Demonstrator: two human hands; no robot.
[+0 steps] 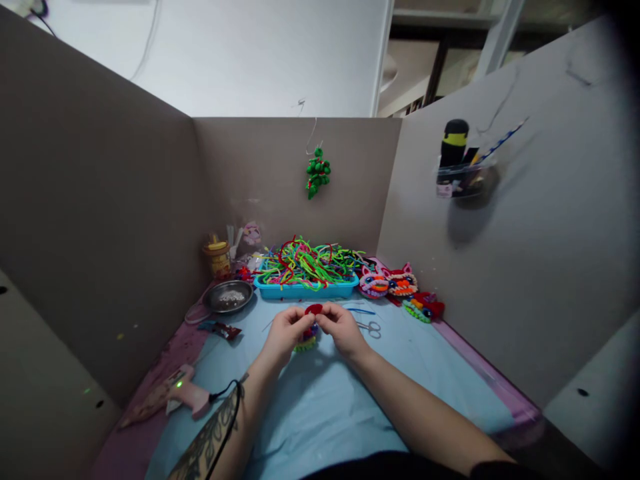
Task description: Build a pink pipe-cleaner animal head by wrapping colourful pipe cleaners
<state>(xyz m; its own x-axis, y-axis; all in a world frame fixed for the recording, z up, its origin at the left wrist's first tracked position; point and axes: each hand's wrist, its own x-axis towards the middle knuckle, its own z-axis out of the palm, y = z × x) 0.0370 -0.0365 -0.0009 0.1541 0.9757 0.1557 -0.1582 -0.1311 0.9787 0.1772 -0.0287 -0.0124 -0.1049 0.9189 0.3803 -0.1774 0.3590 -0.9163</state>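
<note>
Between my two hands, over the middle of the blue cloth, is a small red fuzzy piece [314,309], probably bent pipe cleaner. My left hand [290,328] pinches its left side with thumb and fingertips. On its right side, the fingers of my right hand [341,327] are closed on it too. Just beneath the fingers sits a small multicoloured fuzzy piece [305,344], yellow-green and purple, partly hidden by my hands. Scissors [371,328] lie right of my right hand, their blades partly covered. A blue pipe cleaner [362,311] rests behind them.
A turquoise tray [306,291] heaped with pipe cleaners stands at the back. Finished fuzzy animal-like pieces [403,281] sit at right. A metal bowl [229,297] and a pink glue gun [187,392] with a black cord are at left. Grey panels [300,200] enclose the table.
</note>
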